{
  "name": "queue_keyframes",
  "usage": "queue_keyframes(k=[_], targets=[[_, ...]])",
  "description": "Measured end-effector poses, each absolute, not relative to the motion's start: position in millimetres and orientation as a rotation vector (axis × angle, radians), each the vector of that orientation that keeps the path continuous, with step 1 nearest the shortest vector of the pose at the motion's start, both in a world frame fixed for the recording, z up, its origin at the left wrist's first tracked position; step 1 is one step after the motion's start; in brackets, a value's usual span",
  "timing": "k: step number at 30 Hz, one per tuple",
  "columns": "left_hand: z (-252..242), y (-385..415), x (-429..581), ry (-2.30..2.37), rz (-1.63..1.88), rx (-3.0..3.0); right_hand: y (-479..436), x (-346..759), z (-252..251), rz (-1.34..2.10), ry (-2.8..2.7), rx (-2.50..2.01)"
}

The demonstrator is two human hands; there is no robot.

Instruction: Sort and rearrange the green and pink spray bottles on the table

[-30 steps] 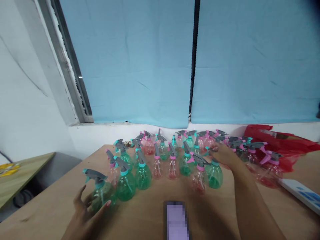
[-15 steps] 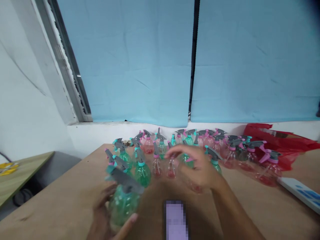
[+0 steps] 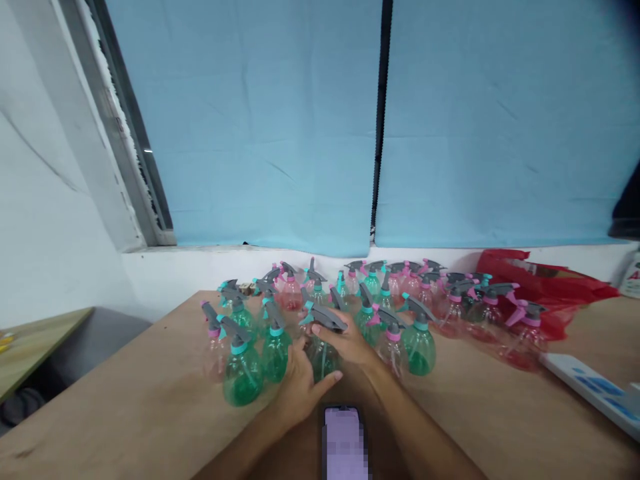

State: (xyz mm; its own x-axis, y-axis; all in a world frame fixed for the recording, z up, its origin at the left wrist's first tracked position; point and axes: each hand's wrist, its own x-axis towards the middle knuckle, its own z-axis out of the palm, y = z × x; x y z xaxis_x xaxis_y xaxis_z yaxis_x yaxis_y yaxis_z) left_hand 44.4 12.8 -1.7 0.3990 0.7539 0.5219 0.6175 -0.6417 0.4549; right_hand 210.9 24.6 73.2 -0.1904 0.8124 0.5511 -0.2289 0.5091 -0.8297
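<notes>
Both of my hands are on one green spray bottle (image 3: 321, 355) with a grey trigger head, standing on the wooden table (image 3: 125, 413) among the front row of bottles. My left hand (image 3: 299, 387) is wrapped round its body from the left and below. My right hand (image 3: 346, 341) is closed over its neck and the back of the grey trigger head. Several more green and pink spray bottles (image 3: 243, 370) stand in rows behind and on both sides.
A phone (image 3: 344, 443) lies on the table just in front of my arms. A red plastic bag (image 3: 545, 287) sits at the back right, and a white flat box (image 3: 590, 390) lies near the right edge. Blue curtains and a white wall stand behind the table. A second table (image 3: 30, 347) is at far left.
My left hand carried the green bottle from the left front of the table to the middle and set it among the others. My right hand came back from the far right bottles onto it.
</notes>
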Motion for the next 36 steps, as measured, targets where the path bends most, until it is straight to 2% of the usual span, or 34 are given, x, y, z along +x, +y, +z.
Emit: queue_keyframes(k=[9,18,36], targets=[[-23,22,32,1.076,0.825,2.482,43,205,42,1.043,-1.563,-0.617],[2,9,25,0.987,0.873,2.282,42,223,52,1.153,-1.531,-0.605],[-9,19,27,1.096,0.602,2.228,36,221,54,1.150,-1.424,-0.681]])
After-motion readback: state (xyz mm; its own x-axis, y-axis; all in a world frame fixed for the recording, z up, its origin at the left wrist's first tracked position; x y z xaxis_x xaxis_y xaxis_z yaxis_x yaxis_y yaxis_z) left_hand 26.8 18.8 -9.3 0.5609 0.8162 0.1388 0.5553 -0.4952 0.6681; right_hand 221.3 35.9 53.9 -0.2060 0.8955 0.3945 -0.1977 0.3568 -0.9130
